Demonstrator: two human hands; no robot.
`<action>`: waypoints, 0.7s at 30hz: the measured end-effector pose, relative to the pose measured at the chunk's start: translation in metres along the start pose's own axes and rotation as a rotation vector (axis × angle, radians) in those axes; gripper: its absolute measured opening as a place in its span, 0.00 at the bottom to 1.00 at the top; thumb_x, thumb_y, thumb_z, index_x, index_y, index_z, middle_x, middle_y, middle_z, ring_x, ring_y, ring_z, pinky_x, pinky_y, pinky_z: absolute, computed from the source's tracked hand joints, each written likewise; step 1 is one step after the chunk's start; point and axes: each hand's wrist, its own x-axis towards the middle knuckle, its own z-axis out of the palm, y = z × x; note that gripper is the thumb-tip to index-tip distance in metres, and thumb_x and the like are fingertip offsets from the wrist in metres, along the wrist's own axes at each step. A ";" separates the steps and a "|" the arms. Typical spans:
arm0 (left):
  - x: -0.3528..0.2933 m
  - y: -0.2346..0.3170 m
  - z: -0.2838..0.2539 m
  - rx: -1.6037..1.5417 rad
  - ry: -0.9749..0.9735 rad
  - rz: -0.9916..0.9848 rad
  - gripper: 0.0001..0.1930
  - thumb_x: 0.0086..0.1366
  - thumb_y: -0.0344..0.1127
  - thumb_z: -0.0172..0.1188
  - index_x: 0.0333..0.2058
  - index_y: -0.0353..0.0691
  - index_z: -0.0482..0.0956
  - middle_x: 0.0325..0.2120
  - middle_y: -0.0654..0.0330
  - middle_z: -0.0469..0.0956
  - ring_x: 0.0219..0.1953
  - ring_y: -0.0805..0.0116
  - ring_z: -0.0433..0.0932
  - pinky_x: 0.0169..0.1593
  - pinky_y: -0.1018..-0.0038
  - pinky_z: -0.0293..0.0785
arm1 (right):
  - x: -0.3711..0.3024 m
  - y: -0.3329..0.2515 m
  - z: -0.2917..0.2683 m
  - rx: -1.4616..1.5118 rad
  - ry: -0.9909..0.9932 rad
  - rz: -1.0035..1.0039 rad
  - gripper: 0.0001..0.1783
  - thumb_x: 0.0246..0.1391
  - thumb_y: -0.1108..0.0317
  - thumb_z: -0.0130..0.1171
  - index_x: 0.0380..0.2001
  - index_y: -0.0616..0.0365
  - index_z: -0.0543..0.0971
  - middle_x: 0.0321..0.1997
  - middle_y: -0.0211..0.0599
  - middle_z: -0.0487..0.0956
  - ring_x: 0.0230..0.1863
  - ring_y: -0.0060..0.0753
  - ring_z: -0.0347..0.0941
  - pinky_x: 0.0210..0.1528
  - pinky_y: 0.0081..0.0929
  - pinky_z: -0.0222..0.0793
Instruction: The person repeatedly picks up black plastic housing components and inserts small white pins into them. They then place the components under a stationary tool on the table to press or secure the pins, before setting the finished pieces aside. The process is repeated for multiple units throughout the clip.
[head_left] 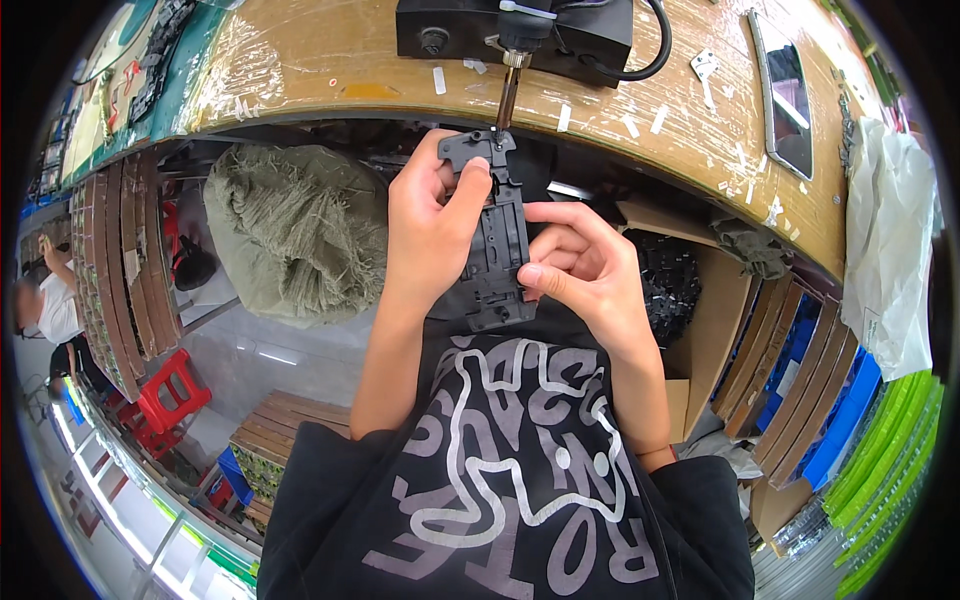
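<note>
A long black moulded plastic part (504,235) with slots and ribs is held upright in front of my chest, just off the bench edge. My left hand (432,222) grips its upper left side, the thumb pressed on its face. My right hand (588,262) pinches the right edge, index finger above and thumb lower down. Against the part's top end, or very close to it, is the metal tip of a soldering-iron-like tool (509,92) pointing down; I cannot tell if they touch.
The tool hangs by a black box (590,40) on the film-covered bench (330,65). A phone (785,100) lies at the right. Below are a green-grey sack (295,235), a cardboard box (712,310) of black parts, stacked trays (790,380) and a red stool (172,392). A person (58,305) is far left.
</note>
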 end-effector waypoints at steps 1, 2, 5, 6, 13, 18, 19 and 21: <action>0.000 0.001 0.000 -0.002 0.001 -0.005 0.04 0.57 0.25 0.48 0.32 0.33 0.67 0.22 0.66 0.70 0.23 0.85 0.66 0.26 0.85 0.63 | 0.000 0.000 0.000 -0.002 0.001 -0.001 0.21 0.43 0.79 0.57 0.42 0.67 0.65 0.23 0.33 0.71 0.23 0.18 0.68 0.23 0.15 0.65; -0.001 0.002 0.000 -0.003 0.002 -0.011 0.04 0.57 0.25 0.48 0.32 0.33 0.67 0.22 0.66 0.70 0.24 0.85 0.66 0.26 0.85 0.63 | -0.001 0.000 0.001 -0.004 0.001 -0.002 0.21 0.43 0.79 0.57 0.42 0.68 0.65 0.23 0.33 0.71 0.23 0.18 0.68 0.23 0.15 0.65; -0.001 0.004 0.003 0.010 0.013 -0.035 0.04 0.57 0.25 0.48 0.32 0.33 0.67 0.22 0.66 0.71 0.24 0.85 0.66 0.26 0.85 0.64 | -0.001 -0.001 0.000 0.019 0.007 -0.002 0.21 0.43 0.79 0.57 0.43 0.68 0.65 0.23 0.33 0.71 0.23 0.19 0.68 0.23 0.15 0.65; -0.001 0.005 0.003 0.017 0.016 -0.030 0.04 0.57 0.25 0.48 0.32 0.32 0.67 0.23 0.66 0.71 0.24 0.84 0.66 0.26 0.85 0.64 | -0.001 -0.002 0.000 0.022 0.004 0.001 0.21 0.43 0.79 0.57 0.43 0.68 0.65 0.23 0.33 0.71 0.23 0.19 0.68 0.23 0.15 0.65; 0.000 0.005 0.003 0.020 0.024 -0.027 0.05 0.56 0.25 0.49 0.32 0.32 0.68 0.23 0.65 0.71 0.23 0.84 0.67 0.26 0.85 0.64 | 0.000 -0.002 -0.001 0.042 -0.009 0.007 0.21 0.43 0.79 0.57 0.43 0.68 0.65 0.23 0.33 0.71 0.23 0.20 0.69 0.23 0.15 0.65; 0.000 0.006 0.004 0.014 0.037 -0.032 0.05 0.56 0.25 0.49 0.33 0.32 0.68 0.22 0.65 0.72 0.23 0.84 0.67 0.25 0.85 0.64 | 0.000 -0.003 0.000 0.065 0.001 0.013 0.20 0.43 0.80 0.56 0.42 0.69 0.65 0.23 0.34 0.71 0.22 0.20 0.69 0.22 0.16 0.65; 0.000 0.006 0.004 0.011 0.040 -0.030 0.05 0.56 0.25 0.49 0.33 0.31 0.68 0.22 0.65 0.72 0.23 0.84 0.67 0.25 0.85 0.63 | 0.000 -0.002 0.000 0.067 0.003 0.010 0.20 0.43 0.80 0.56 0.42 0.69 0.65 0.23 0.34 0.71 0.22 0.20 0.69 0.22 0.16 0.65; 0.000 0.005 0.004 0.000 0.040 -0.029 0.05 0.56 0.25 0.48 0.33 0.31 0.68 0.22 0.65 0.72 0.22 0.84 0.67 0.25 0.85 0.63 | 0.000 -0.002 0.000 0.071 0.005 0.006 0.20 0.43 0.80 0.56 0.42 0.69 0.65 0.23 0.34 0.71 0.22 0.20 0.69 0.22 0.16 0.65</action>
